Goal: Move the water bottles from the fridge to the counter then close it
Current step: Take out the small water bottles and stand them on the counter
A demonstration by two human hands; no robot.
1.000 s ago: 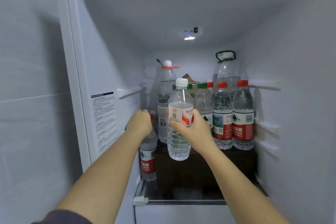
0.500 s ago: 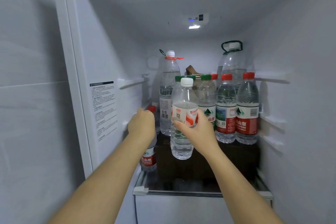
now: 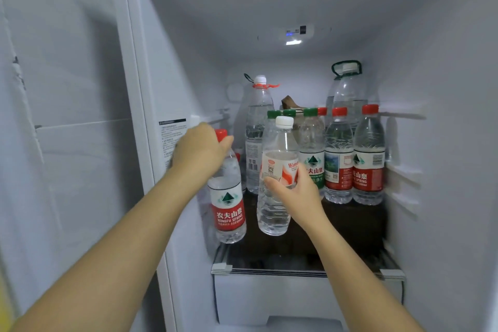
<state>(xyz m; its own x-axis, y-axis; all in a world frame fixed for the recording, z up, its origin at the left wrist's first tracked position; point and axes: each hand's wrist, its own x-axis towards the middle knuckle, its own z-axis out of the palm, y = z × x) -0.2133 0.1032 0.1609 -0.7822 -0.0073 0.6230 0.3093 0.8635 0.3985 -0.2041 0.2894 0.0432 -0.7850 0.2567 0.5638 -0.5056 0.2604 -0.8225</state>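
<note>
Since the left hand (image 3: 200, 151) has hoisted the red-capped bottle (image 3: 229, 205) it grips, and the right hand (image 3: 293, 191) clasps the white-capped bottle (image 3: 273, 213), both look ready to leave.

Pale grey wall (image 3: 67, 197) (seamed) left.

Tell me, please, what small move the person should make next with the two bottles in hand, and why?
Probably draw both hands straight back out of the fridge. The left hand grips the red-capped bottle by its neck and the right hand holds the white-capped bottle at its label; both bottles hang clear above the dark shelf, so nothing seems to block the way out.
</note>
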